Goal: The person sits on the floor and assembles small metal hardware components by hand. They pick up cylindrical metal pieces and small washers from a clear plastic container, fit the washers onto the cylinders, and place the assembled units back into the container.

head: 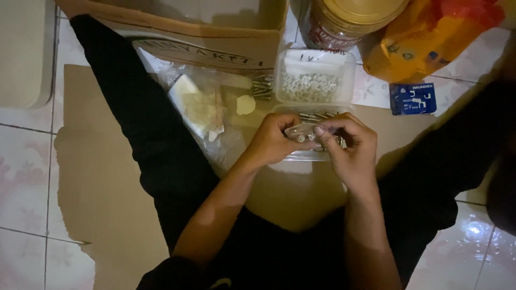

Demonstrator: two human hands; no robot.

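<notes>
Our left hand [274, 140] and right hand [346, 145] pinch a small clear plastic packet [302, 132] of screws just in front of the open tub [314, 75] (white bits inside). It looks light, crinkly, slippery; best gripped by its edges.

Left hand [274, 140] and right hand [349, 145] meet at centre, fingers curled, fingertips pinched together; bare forearms angle inward.
</notes>
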